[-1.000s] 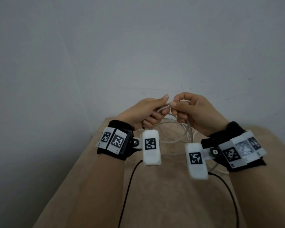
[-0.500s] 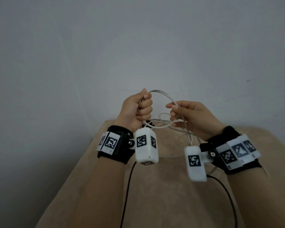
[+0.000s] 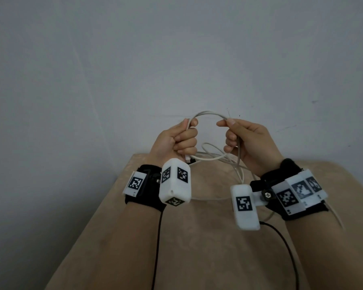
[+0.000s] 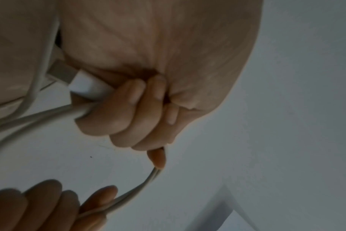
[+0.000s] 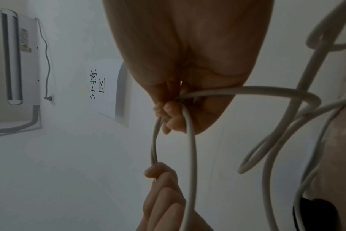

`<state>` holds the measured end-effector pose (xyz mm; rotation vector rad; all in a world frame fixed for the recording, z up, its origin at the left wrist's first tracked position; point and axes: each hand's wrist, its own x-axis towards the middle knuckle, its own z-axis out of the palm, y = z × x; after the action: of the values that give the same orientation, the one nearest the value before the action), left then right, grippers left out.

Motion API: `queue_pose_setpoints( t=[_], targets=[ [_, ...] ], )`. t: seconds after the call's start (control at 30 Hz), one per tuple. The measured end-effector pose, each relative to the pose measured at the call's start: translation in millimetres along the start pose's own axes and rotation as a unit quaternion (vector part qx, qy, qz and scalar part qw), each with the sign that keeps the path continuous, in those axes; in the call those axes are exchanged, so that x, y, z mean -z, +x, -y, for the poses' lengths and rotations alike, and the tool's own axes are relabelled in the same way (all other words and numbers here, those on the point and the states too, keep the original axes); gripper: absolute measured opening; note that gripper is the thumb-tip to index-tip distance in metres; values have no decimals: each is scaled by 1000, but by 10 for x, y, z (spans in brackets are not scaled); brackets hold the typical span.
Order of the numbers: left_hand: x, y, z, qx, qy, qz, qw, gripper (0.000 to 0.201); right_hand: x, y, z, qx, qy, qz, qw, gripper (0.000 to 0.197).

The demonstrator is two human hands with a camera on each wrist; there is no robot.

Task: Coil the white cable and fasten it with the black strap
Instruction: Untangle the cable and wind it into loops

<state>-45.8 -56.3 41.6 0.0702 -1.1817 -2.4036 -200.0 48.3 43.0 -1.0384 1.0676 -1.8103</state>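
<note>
I see both hands raised in the middle of the head view, above a beige cloth-covered table (image 3: pixel 197 248) that fills the lower half of the frame. My left hand (image 3: pixel 174 143) is curled into a fist around the white cable (image 3: pixel 208 114), thumb pressed on top. In the left wrist view its fingers (image 4: pixel 128 109) wrap several strands, and the white plug (image 4: pixel 83 86) with its metal tip sticks out of the fist toward the left of that frame. My right hand (image 3: pixel 249 143) pinches the same cable between thumb and forefinger at its upper edge, the other fingers curled round strands that drop below it. Between the two hands the cable arches up in a half loop against the grey wall (image 3: pixel 176 59). More loose loops hang beneath the hands and trail down onto the table, centre of the frame; the right wrist view shows them tangled at its right side. A dark shape sits in the lower right corner of the right wrist view, but I cannot tell whether it is the strap. In the upper left of that view a white wall unit (image 5: pixel 20 62) and a paper sign (image 5: pixel 105 87) hang on the wall
</note>
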Motion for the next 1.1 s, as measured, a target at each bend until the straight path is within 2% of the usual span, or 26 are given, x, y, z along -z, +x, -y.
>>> queue_pose_setpoints(
  t=[0.27, 0.4, 0.57, 0.7, 0.9, 1.0, 1.1],
  targets=[
    [1, -7, 29, 40, 1, 9, 999, 33, -9, 1, -75, -3, -34, -7, 999, 24],
    [-9, -2, -6, 77, 78, -5, 994, 41, 32, -11, -59, -4, -85, -1, 996, 23],
    [-36, -1, 11, 133, 193, -3, 972, 45, 27, -37, -52, -13, -203, 46, 978, 24],
    [-72, 9, 45, 114, 258, -51, 958, 41, 12, -35, -63, -18, -241, 61, 968, 24],
    [-97, -5, 9, 59, 189, -91, 976, 42, -16, -53, -35, -22, -164, 38, 985, 32],
    [-73, -10, -27, 40, 140, -94, 985, 45, -3, -53, 6, -39, -114, 36, 992, 40],
    [-76, -12, -43, 28, 93, -84, 992, 49, 27, -35, 24, -31, -115, 39, 992, 42]
  ],
)
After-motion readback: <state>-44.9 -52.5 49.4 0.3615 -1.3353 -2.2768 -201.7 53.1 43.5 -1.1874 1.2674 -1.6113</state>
